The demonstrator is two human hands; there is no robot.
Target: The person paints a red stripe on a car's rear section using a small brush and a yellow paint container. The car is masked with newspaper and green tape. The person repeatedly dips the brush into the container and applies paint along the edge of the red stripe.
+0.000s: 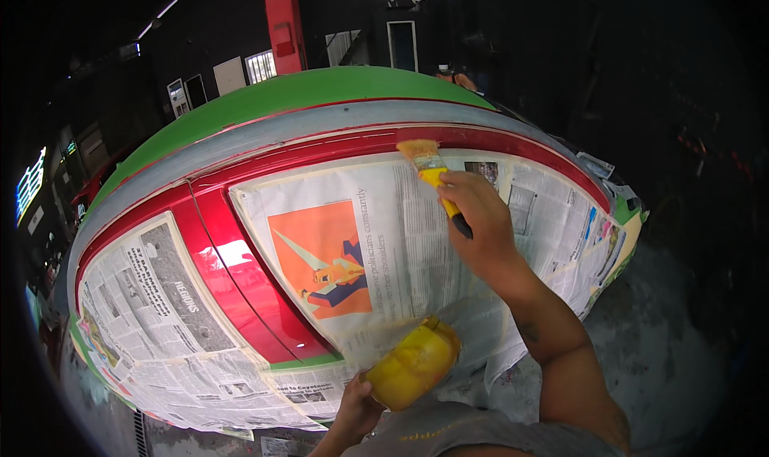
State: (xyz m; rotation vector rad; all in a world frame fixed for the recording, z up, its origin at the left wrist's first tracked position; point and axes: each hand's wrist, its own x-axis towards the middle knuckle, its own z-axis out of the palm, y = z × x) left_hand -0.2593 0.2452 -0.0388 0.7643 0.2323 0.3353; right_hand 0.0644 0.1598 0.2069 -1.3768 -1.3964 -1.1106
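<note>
My right hand (pixel 481 221) is closed around the handle of a paintbrush (pixel 433 176) with a yellow and black handle and tan bristles. The bristle end lies over the red window frame (pixel 336 145) of a car; whether it touches the paint, I cannot tell. Low and near my body, my left hand (pixel 358 406) grips a yellow plastic container (pixel 412 367) by its left end. Its contents do not show. Newspaper (pixel 416 249), held along its edges by pale tape, covers the window and lower door behind the container.
The car's roof (pixel 336 84) is green, with a grey strip (pixel 240 144) beneath it. Glossy red pillars (pixel 240 273) divide the papered windows. Beyond the car rises a red post (pixel 284 24). Grey floor (pixel 633 337) lies at the right.
</note>
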